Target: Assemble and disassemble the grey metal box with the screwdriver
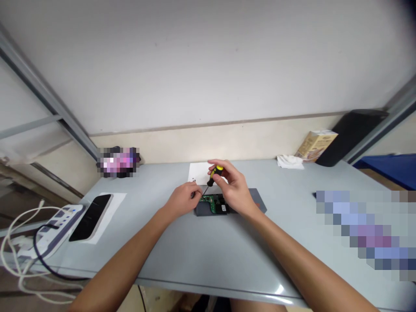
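My right hand (235, 186) is wrapped round a black and yellow screwdriver (215, 174), which slants down to the left. Its thin shaft reaches a green circuit board (208, 201) set in a flat dark grey case (203, 211). A black part with a small white label (223, 208) sits beside the board. At the case's left end, my left hand (185, 199) has its fingers pinched together close to the screwdriver's tip. Something dark shows at those fingertips, too small to name. Behind the case lies white paper (198, 171) with several tiny dark pieces on it.
To the left are a phone (92, 216) on white paper and a power strip (63, 227) with looping cables. A yellow box (315, 145), crumpled tissue (290, 161) and a tall black object (351, 134) stand back right. Blurred items lie left and right on the grey table (195, 255).
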Tool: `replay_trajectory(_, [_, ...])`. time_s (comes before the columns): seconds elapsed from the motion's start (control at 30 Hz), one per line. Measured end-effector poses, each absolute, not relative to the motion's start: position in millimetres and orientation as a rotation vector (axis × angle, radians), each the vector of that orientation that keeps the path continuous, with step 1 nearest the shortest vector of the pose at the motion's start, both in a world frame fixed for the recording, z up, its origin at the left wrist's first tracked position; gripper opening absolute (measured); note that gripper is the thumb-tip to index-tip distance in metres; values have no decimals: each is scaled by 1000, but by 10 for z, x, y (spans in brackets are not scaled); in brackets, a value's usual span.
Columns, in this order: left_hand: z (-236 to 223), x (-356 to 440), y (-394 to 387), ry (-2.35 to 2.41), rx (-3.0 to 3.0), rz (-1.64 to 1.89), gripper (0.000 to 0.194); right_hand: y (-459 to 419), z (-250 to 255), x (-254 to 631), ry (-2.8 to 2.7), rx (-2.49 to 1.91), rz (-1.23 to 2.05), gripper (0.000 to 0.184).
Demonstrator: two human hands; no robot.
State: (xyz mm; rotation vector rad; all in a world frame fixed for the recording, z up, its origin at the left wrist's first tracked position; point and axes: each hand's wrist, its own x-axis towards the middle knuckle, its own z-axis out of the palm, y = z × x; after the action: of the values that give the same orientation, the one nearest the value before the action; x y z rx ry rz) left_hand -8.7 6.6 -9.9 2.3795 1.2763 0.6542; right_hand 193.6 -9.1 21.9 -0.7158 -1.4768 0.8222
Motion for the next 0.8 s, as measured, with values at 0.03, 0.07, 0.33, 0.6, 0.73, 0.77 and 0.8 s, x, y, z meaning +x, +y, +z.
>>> replay_trajectory(0.03, [-95,-86,64,1271,2377,655,26,-89,216,1933,-1473,-686,866,23])
replay_trajectory(0.07, [-90,-86,63,1267,2376,652,26,-84,208,1934,-1466,-662,904,23])
replay_trajectory(0.33, [-92,-89,68,1262,2370,659,26,-34,178,1959,-1446,-734,811,8])
replay_trajectory(0.6, [-80,-82,62,1267,2388,649,26,-83,227,1951,-1488,-682,921,15])
replay_trajectory(0.73, [-81,-85,61,1273,2387,636,27,-57,217,1970,-1472,-777,744,9])
replay_trajectory(0.77, [-81,-87,61,1272,2388,636,27,-46,215,1980,-1474,-793,731,8])
replay_trajectory(0.8, [-81,-88,62,1271,2388,635,26,-37,214,1991,-1474,-801,738,7])
